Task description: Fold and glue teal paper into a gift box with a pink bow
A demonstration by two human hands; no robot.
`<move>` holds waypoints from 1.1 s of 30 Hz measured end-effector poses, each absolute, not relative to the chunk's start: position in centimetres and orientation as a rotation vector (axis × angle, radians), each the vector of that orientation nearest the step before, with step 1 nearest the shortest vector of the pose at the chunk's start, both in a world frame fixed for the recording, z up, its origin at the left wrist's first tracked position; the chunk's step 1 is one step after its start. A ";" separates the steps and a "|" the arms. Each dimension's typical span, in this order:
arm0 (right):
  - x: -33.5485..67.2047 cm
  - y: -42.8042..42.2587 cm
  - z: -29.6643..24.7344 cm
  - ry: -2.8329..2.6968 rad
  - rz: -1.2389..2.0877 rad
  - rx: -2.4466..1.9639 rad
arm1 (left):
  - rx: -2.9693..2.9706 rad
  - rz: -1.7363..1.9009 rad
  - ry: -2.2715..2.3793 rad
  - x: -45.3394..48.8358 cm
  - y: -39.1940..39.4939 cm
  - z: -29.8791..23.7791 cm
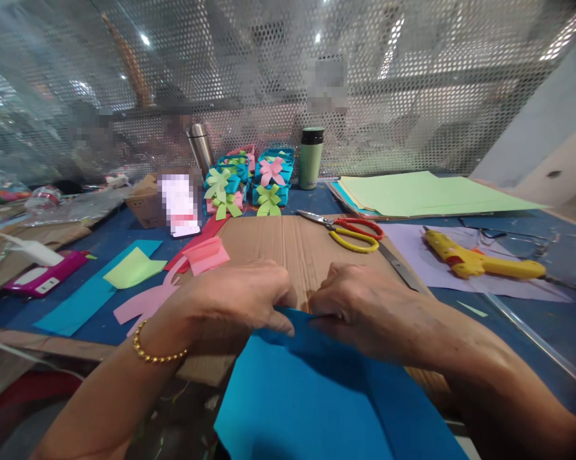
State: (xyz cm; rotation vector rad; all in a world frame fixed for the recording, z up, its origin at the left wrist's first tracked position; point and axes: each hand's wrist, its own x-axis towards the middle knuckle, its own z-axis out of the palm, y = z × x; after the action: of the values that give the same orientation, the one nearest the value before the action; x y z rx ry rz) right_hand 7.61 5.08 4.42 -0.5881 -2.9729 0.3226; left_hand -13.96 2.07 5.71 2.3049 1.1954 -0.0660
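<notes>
A large sheet of blue paper (311,402) slopes from the cardboard (264,243) down over the table's front edge towards me. My left hand (244,294) pinches its far edge, with the thumb lying on top. Close beside it, my right hand (350,306) is closed on the same edge, its fingers curled under. A lengthwise line, perhaps a crease, runs down the sheet's right part. Beyond my hands lie scissors (350,233) with one red and one yellow handle. Pink paper pieces (206,255) rest by my left hand.
A yellow glue gun (479,259) lies on lilac paper (407,243) at right, near a knife blade (398,268). Behind stand small paper baskets with flowers (271,172), a green tumbler (311,160), a steel flask (200,145), a phone (180,204) and green sheets (422,191).
</notes>
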 end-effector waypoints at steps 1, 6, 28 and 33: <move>7.6 5.0 4.4 -2.969 0.325 -0.586 | 2.311 -0.086 1.221 -13.7 2.0 5.9; 7.5 5.1 4.4 -2.975 0.330 -0.571 | 2.344 -0.085 1.239 -13.2 1.9 5.9; 7.6 5.1 4.8 -2.900 0.338 -0.628 | 2.433 0.135 1.137 -13.4 2.0 4.7; 8.4 5.4 5.5 -2.914 0.254 -0.820 | 2.456 0.146 1.140 -14.5 2.5 4.2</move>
State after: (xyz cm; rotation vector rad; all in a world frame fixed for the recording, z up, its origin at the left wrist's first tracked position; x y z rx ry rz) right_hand 8.36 5.39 5.49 -0.8201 -2.9138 0.2536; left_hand -14.46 2.53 4.21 2.4561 1.1398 0.1460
